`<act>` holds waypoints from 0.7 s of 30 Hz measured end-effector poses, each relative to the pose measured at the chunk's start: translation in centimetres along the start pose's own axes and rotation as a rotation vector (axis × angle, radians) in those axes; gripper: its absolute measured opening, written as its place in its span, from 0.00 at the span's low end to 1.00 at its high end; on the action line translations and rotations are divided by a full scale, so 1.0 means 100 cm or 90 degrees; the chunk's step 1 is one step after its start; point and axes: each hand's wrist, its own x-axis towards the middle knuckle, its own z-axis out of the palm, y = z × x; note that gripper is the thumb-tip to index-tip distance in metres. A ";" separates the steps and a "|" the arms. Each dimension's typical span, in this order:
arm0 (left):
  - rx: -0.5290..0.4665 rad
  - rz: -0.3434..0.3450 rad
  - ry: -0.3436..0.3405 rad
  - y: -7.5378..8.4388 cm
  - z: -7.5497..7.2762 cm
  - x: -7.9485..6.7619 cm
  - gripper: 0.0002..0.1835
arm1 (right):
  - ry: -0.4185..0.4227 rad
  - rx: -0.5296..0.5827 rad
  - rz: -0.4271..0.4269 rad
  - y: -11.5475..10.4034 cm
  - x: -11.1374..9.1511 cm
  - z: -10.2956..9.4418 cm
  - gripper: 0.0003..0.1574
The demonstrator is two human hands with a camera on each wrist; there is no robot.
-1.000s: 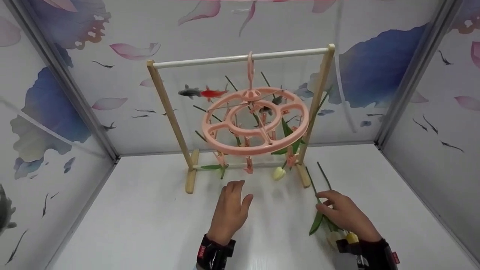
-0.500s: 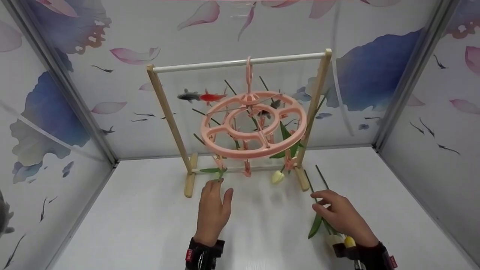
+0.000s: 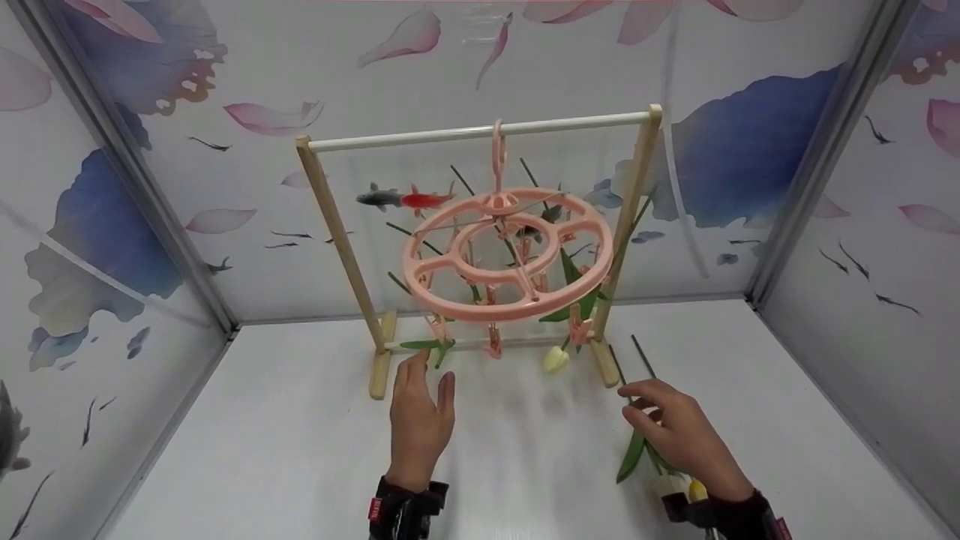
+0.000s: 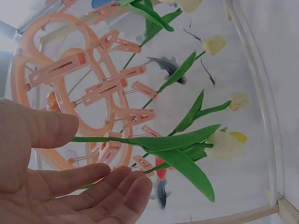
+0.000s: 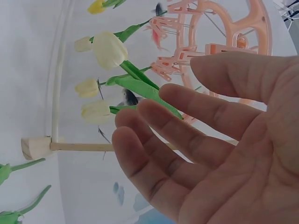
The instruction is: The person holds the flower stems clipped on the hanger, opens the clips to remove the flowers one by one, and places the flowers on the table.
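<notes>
A round pink clip hanger [image 3: 495, 311] hangs from the top bar of a wooden rack [image 3: 405, 138], with several tulips clipped to it upside down. My left hand [image 3: 420, 431] is raised by the hanger's front left, fingers extended and thumb apart. In the left wrist view a clipped tulip with green leaves [image 4: 187, 140] passes beyond the gap between thumb and fingers; contact is unclear. My right hand [image 3: 679, 435], loosely bent and holding nothing, is over loose tulips [image 3: 631, 459] on the table. A pale tulip [image 3: 556, 361] hangs at the hanger's front right.
The rack's wooden feet [image 3: 604, 364] stand on the white table [image 3: 300, 465]. Pink clips [image 3: 493, 341] dangle below the ring. Printed panels [image 3: 255, 60] with petals and fish enclose the back and sides.
My left hand has moved left and slightly forward, from before the hanger's middle to the front left clip. My right hand stays nearly in place. The head view has tilted slightly.
</notes>
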 end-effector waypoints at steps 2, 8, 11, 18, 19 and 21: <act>-0.022 0.002 -0.002 -0.001 0.000 0.000 0.24 | 0.007 0.002 0.006 -0.001 0.000 0.001 0.13; -0.114 0.003 -0.029 -0.006 0.003 0.002 0.29 | 0.025 0.014 0.020 -0.007 -0.001 0.005 0.13; -0.153 0.014 -0.039 -0.009 0.004 0.003 0.32 | 0.027 0.020 0.025 -0.010 -0.001 0.007 0.13; -0.235 0.037 -0.079 -0.017 0.008 0.007 0.37 | 0.027 0.034 -0.006 -0.015 0.002 0.011 0.12; -0.246 0.037 -0.085 -0.018 0.008 0.008 0.37 | 0.026 0.035 -0.013 -0.015 0.002 0.012 0.12; -0.262 0.039 -0.095 -0.019 0.009 0.008 0.38 | 0.022 0.036 -0.027 -0.016 0.003 0.014 0.11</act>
